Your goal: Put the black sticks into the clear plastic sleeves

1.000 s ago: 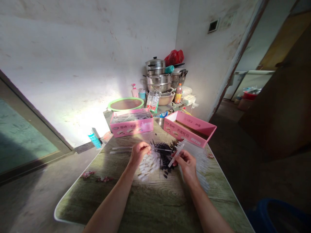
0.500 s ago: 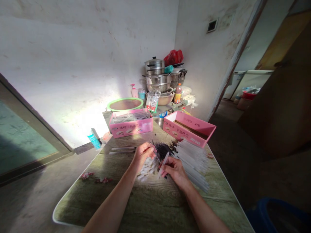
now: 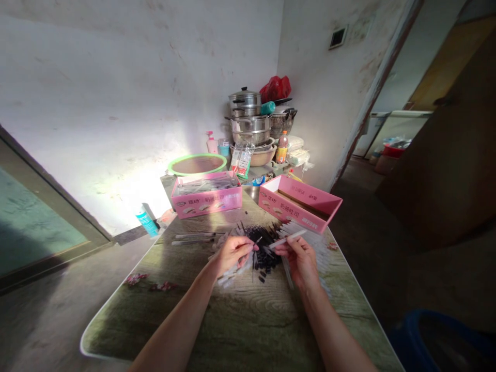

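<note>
My left hand pinches a thin dark rod between thumb and fingertips; its exact kind is too small to make out. In my right hand is a whitish translucent tube, shaped like a pen barrel and lying nearly level, its tapered end towards the left hand. The rod and the tube are a short gap apart. Between and behind the hands lies a heap of small black pieces. Whitish pieces lie under my left hand, partly hidden. Beyond my right hand spreads a pile of similar translucent tubes.
A pink box full of thin translucent pieces stands at the table's back left. Another pink box sits tilted at the back right, near the tubes. A few long pale sticks lie left on the wood-patterned table. Stacked pots stand behind.
My right hand has moved right and turned the tube from steep to nearly level. My left hand has shifted slightly down and right, with its rod now pointing towards the tube.
</note>
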Demonstrator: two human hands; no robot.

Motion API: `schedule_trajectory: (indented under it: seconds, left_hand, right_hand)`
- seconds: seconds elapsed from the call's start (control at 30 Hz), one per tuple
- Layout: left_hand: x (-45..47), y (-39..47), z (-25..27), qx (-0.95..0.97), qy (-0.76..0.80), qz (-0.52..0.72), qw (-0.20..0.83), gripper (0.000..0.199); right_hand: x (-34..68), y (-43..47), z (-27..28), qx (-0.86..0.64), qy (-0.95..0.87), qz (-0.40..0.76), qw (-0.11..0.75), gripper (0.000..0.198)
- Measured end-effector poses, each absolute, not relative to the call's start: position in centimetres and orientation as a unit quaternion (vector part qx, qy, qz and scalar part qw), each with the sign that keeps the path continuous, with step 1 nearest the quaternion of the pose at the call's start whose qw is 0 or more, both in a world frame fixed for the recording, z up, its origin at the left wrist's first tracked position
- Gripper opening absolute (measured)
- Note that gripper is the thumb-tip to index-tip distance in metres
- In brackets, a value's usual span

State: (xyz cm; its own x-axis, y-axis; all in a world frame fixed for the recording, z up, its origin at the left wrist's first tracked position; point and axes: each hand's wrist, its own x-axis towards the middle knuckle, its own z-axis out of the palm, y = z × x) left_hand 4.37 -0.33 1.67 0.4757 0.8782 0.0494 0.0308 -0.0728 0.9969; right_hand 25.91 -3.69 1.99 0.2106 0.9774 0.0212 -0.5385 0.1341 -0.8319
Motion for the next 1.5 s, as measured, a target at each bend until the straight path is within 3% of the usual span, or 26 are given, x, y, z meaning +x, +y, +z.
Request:
schedule_trajectory:
  seconds: [0.17, 0.47, 0.8, 1.17, 1.27, 1.5]
  left_hand:
    - [4.5, -0.4, 1.0, 0.654, 0.363, 0.338, 0.571, 0.039]
    - [4.6, -0.6, 1.9, 0.679, 0.362, 0.304, 0.562, 0.036]
    - [5.3, -0.4, 1.5, 0.628, 0.426, 0.357, 0.545, 0.045]
    - [5.0, -0.3, 0.9, 0.683, 0.435, 0.317, 0.494, 0.034]
    - [5.6, -0.3, 0.8, 0.651, 0.448, 0.360, 0.495, 0.042]
    - [6.6, -0.6, 2.0, 0.518, 0.391, 0.588, 0.483, 0.057]
  right_hand:
    - [26.3, -3.4, 1.8, -0.362, -0.277, 0.531, 0.714, 0.024]
    - [25.2, -3.6, 1.2, -0.371, -0.322, 0.545, 0.679, 0.024]
    - [24.9, -3.6, 0.7, -0.389, -0.326, 0.547, 0.665, 0.026]
    - [24.4, -3.9, 0.9, -0.403, -0.334, 0.549, 0.651, 0.028]
    - [23.7, -4.2, 1.0, -0.400, -0.337, 0.571, 0.633, 0.031]
    - [22.2, -5.0, 0.7, -0.358, -0.335, 0.679, 0.547, 0.029]
